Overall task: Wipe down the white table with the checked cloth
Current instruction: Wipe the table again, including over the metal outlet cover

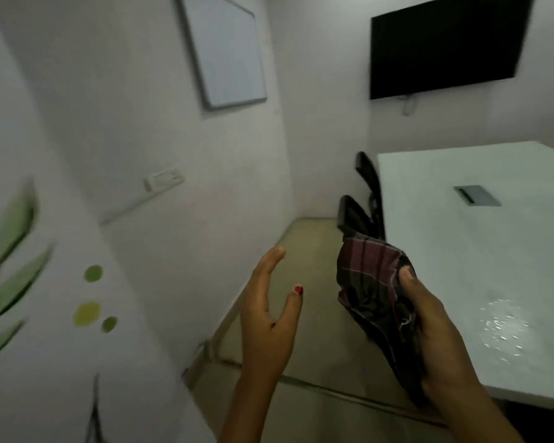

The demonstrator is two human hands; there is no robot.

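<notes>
Cloth [371, 282], checked and bunched, sits in the closed grip of the right hand [438, 340], just off the near edge of the white surface [477, 266], likely gathered for wiping. The left hand [269, 318] is open and empty. A wet patch [501, 330] glistens on the surface.

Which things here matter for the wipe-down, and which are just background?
Job: checked cloth, held by the right hand; white table; wet-looking patch on it; left hand, open and free.
Background: wall screen; whiteboard; dark chairs; leaf decals; grey hatch in the tabletop.
</notes>
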